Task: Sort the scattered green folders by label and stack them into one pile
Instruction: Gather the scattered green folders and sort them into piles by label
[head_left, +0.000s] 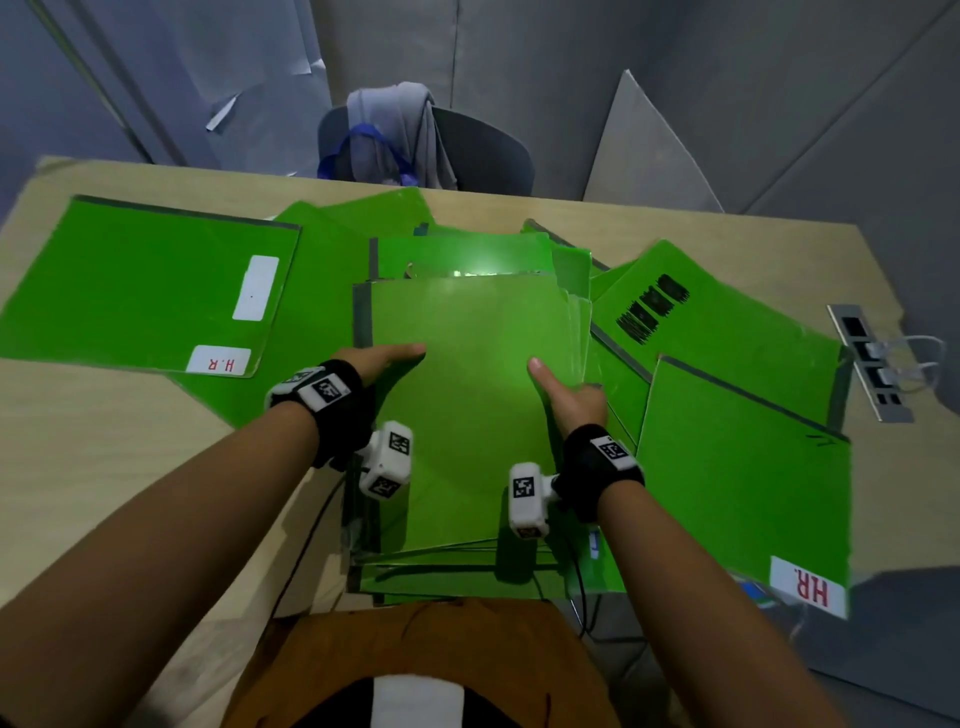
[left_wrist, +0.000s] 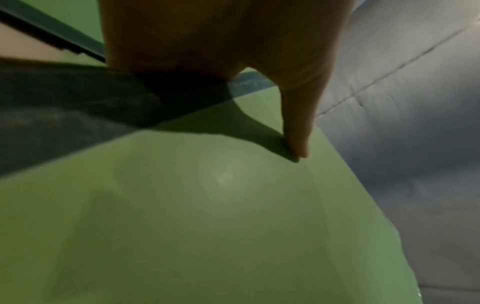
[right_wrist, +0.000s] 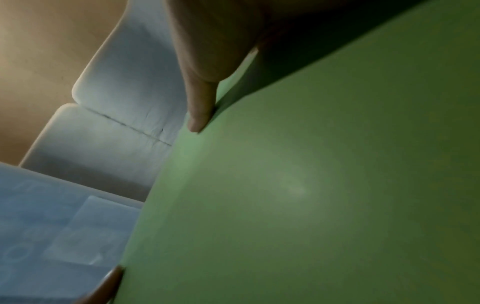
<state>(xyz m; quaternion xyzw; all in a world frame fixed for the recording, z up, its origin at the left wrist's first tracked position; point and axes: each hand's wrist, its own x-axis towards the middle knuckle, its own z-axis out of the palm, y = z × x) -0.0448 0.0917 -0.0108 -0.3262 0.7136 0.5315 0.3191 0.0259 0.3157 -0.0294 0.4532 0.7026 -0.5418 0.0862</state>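
A stack of green folders (head_left: 467, 415) is in front of me at the middle of the table, held at both side edges. My left hand (head_left: 384, 358) grips its left edge, thumb (left_wrist: 298, 133) flat on the top cover (left_wrist: 207, 205). My right hand (head_left: 566, 384) grips the right edge, thumb (right_wrist: 200, 107) on the cover (right_wrist: 311, 185). The fingers of both hands are hidden under the stack. A folder labelled H.R (head_left: 150, 286) lies at the left. Another labelled HR. (head_left: 743, 467) lies at the right, next to one with black scribbles (head_left: 717, 322). More folders (head_left: 462, 249) lie behind the stack.
The wooden table (head_left: 104, 467) has bare surface at the near left. A socket panel with plugged cables (head_left: 872, 364) sits at the right edge. A chair with a grey cloth (head_left: 400, 135) stands beyond the far edge. A grey board (head_left: 649, 150) leans at the back right.
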